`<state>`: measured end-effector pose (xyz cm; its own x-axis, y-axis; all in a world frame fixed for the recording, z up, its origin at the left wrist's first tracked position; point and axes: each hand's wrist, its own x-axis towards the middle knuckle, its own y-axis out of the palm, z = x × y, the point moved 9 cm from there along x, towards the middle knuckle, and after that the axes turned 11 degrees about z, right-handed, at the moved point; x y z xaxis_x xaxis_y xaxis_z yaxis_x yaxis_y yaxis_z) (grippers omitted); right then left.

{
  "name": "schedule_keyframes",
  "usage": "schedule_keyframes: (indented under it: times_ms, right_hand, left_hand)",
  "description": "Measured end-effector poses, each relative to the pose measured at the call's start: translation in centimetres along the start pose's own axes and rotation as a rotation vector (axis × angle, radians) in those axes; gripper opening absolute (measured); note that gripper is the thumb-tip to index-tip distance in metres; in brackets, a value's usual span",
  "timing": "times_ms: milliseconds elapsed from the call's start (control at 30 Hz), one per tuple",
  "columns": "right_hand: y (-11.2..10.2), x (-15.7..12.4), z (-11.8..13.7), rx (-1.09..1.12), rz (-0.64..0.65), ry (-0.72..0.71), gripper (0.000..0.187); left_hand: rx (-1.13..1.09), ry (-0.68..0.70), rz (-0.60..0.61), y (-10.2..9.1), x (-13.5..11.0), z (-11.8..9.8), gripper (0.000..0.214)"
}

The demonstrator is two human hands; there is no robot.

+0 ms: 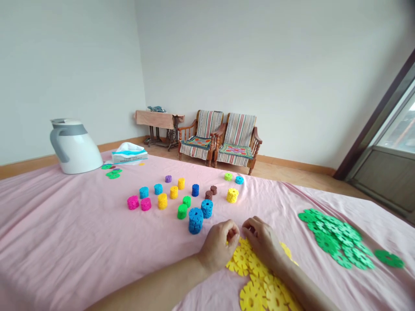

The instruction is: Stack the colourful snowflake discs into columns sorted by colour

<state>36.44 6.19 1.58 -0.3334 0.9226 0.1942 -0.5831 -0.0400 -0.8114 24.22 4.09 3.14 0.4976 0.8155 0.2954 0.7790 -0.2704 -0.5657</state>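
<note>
one pink bedsheet, near edge: loose yellow plastic discs, near a blue disc stack; left hand curled narrow at their rim, any hold hidden; right hand half-closed, touching them.

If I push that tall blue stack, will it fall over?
The blue stack looks light: thin plastic discs. On the soft sheet, it would probably tip rather than slide. The discs may slip apart once it falls.

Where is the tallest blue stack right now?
In the head view, the blue stack stands on the pink sheet, just left of the left hand, beside a shorter blue stack.
</note>
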Motion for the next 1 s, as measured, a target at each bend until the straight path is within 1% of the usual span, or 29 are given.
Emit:
schedule_keyframes:
  times_ms: [233,367,500,633,800,1000]
  right_hand:
    - [0.1,-0.1,-0.3,-0.021,-0.005,-0.017,0.015]
    - [0.2,-0.1,-0.2,-0.018,0.006,-0.029,0.015]
    - [0.0,-0.3,0.2,-0.019,0.008,-0.046,0.015]
    - [-0.2,-0.4,0.9,-0.043,0.022,-0.069,0.017]
    - [0.3,-0.3,1.0,-0.052,0.074,-0.079,0.018]
    - [0.6,-0.4,1.2,-0.075,0.100,-0.095,0.020]
  left_hand:
    - [0.145,0.066,0.073,0.2,-0.3,-1.3,0.016]
    - [0.221,0.116,0.156,0.5,-0.4,-2.0,0.010]
    - [0.298,0.155,0.246,0.8,-0.5,-2.3,0.016]
    - [0.351,0.167,0.307,1.1,-0.6,-2.4,0.013]
    - [0.374,0.148,0.327,1.0,-0.6,-2.3,0.014]
    - [0.368,0.152,0.339,1.1,-0.6,-2.3,0.014]
